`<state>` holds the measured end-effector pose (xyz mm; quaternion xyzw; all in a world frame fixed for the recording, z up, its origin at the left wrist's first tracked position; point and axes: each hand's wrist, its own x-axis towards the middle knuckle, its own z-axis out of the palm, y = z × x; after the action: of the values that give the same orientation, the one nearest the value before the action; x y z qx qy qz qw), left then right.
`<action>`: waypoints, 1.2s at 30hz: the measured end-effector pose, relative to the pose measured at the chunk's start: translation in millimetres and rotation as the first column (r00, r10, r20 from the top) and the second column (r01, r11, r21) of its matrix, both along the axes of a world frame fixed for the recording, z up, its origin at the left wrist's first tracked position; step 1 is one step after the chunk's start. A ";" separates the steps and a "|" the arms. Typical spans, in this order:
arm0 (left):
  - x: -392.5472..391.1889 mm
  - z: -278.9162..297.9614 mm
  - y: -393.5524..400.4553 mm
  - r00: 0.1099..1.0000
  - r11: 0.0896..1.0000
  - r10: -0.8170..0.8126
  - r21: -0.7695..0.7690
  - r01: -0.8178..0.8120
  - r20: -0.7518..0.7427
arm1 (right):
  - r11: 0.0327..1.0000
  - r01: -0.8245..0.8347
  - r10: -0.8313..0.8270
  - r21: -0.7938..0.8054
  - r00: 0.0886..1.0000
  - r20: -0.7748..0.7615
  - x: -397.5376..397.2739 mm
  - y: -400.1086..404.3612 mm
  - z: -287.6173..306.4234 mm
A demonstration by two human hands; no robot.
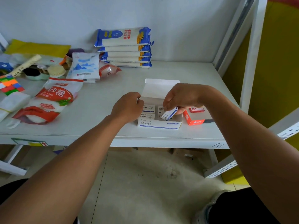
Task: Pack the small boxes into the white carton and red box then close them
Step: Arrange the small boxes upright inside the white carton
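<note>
My right hand (181,98) pinches a small box (169,113), tilted over the white carton's (159,125) near-right gap; my left hand (127,106) steadies the left wall, fingers seemingly curled.

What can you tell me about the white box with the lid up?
The white carton is thin cardboard with blue print along its front. It sits on the pale table, beside the red box. Its lid stands open at the back. Small white boxes lie flat inside. The left hand rests at its left edge, and the right hand lowers one tilted small box into it.
</note>
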<state>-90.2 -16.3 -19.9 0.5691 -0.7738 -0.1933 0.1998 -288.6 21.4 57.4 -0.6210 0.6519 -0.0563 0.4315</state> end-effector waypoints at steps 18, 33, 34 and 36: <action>0.5 -4.2 -5.4 0.995 0.994 0.101 -0.046 -0.100 0.014 | 0.828 -0.348 -0.022 -0.440 0.763 -0.646 16.1 11.9 -32.5; -6.6 -11.3 -15.3 0.991 0.987 0.128 -0.091 -0.131 -0.040 | 0.872 -0.310 -0.013 -0.379 0.759 -0.651 8.5 8.7 -47.6; -6.0 -11.2 -15.6 0.992 0.988 0.122 -0.085 -0.125 -0.042 | 0.890 -0.283 0.009 -0.356 0.794 -0.608 10.3 6.4 -49.2; -3.8 -11.1 -16.1 0.993 0.992 0.105 -0.071 -0.108 -0.049 | 0.920 -0.208 0.001 -0.333 0.850 -0.526 7.9 3.6 -48.5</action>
<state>-94.1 -32.4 -31.0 0.5974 -0.7441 -0.1666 0.2483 -280.7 25.0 9.0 -0.7196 0.6847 0.0117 0.1154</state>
